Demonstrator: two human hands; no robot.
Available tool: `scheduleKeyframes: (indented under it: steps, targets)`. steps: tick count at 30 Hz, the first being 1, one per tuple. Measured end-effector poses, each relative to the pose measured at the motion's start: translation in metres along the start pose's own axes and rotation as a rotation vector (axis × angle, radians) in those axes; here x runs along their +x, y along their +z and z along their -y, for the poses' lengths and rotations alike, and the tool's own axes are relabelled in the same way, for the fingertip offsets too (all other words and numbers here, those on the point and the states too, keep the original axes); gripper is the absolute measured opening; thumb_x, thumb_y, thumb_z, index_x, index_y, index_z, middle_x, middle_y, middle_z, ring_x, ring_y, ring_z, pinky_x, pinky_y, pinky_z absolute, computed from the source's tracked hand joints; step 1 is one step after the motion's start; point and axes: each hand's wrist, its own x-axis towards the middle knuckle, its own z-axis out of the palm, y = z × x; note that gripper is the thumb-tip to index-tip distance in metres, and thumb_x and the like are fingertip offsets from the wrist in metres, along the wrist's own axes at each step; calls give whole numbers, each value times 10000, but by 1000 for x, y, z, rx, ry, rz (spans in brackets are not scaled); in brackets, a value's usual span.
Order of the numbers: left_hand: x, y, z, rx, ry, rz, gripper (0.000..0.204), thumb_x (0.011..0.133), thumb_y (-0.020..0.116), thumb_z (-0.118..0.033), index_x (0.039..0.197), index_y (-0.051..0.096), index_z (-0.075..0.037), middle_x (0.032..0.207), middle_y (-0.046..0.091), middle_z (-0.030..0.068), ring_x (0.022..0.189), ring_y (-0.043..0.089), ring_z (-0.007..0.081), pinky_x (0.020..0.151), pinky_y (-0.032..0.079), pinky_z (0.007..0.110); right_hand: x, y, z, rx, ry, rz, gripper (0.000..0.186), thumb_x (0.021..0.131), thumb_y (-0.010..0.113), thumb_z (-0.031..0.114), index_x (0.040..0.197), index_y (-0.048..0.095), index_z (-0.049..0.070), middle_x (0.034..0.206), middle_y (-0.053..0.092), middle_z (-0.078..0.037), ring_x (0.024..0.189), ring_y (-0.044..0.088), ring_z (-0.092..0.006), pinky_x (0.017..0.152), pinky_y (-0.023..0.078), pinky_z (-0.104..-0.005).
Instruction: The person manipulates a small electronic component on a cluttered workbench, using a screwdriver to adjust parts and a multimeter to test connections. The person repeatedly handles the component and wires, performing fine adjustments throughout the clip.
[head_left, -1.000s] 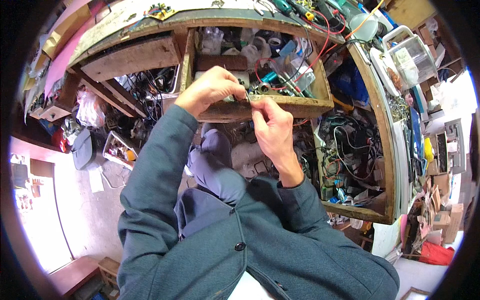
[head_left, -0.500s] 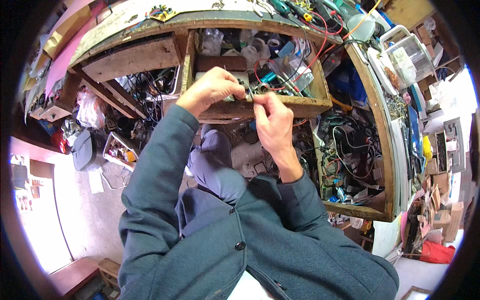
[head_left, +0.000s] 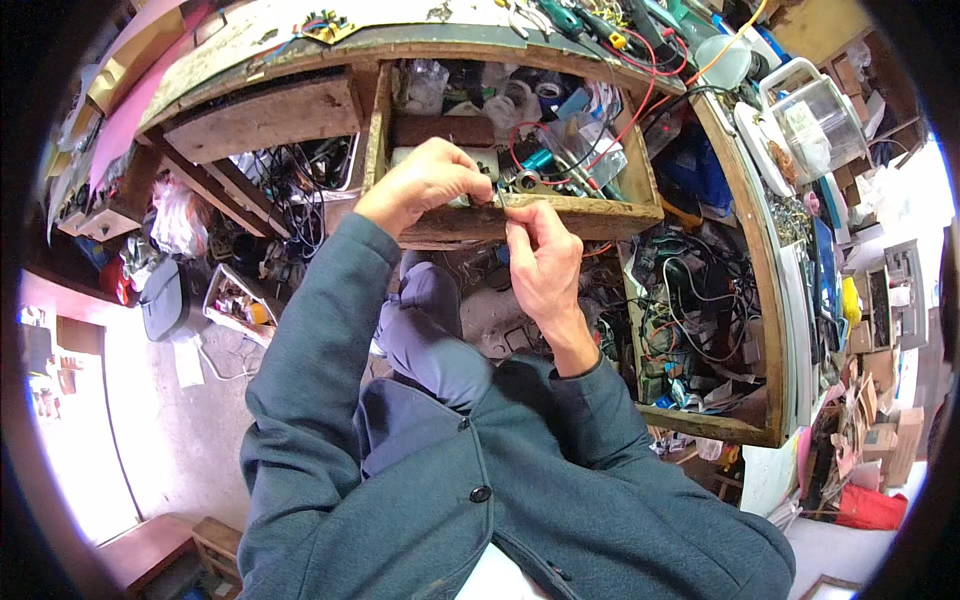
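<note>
Tiny, thin, pale sliver-like piece (head_left: 500, 199) sits right between the fingertips, above the front edge of an open drawer. It's too small and too covered to say what it's made of. My guess is it weighs next to nothing and is fairly stiff, so slipping or getting dropped seems a bigger worry than heft. Could be easy to bend too, hard to tell. I'd take hold by the ends with a light fingertip pinch, since there's not much else to grab.

As for the hands, the left hand (head_left: 425, 187) comes in from the side with thumb and forefinger closed on one end, other fingers curled in. Right hand (head_left: 545, 260) is just beside it, thumb and bent forefinger pinched on the other end. Fingertips are near each other, palms well apart.

Around that: the rough wooden drawer (head_left: 600, 210) holds a reddish-brown rectangular block (head_left: 443, 128), a teal cylindrical thing (head_left: 538, 160) and a clear plastic bag (head_left: 424, 85). Beyond it, the worn pale surface (head_left: 400, 30) carries a teal-handled tool (head_left: 558, 14) and red cable.
</note>
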Motion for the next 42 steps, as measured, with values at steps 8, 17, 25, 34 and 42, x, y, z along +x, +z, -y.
scheduleKeyframes:
  steps: [8,17,25,34,42]
  targets:
    - [0,0,0,47,-30,-6,151,720,747,-184,732,742,-34,642,621,-28,604,503,73,548,371,271,2,0,4,-60,-18,39,62,888,597,17,945,609,-3,710,635,-212,638,677,-336,568,496,-378]
    - [-10,-1,-1,-38,94,-37,153,796,737,-171,758,736,-22,671,637,-15,650,548,79,610,431,264,39,-15,4,342,130,43,207,994,461,-16,1094,640,13,787,620,-26,619,599,-84,555,482,-227]
    - [-19,-13,11,-433,209,-34,157,866,719,-165,912,728,-15,866,701,18,817,615,95,794,477,256,59,3,10,648,301,176,127,919,627,39,990,700,-37,853,707,-75,715,684,-122,666,544,-238]
    - [-17,-17,15,-473,246,21,155,876,718,-163,933,722,-19,889,696,12,845,616,95,813,469,261,65,10,11,613,264,220,176,881,723,59,1032,708,-30,871,717,-60,724,668,-108,665,534,-227]
    - [-19,-18,15,-462,253,50,144,881,710,-151,932,717,-17,884,682,0,847,601,91,807,465,259,74,8,6,667,349,312,191,871,745,111,1034,725,14,825,711,-31,648,626,-71,558,465,-191]
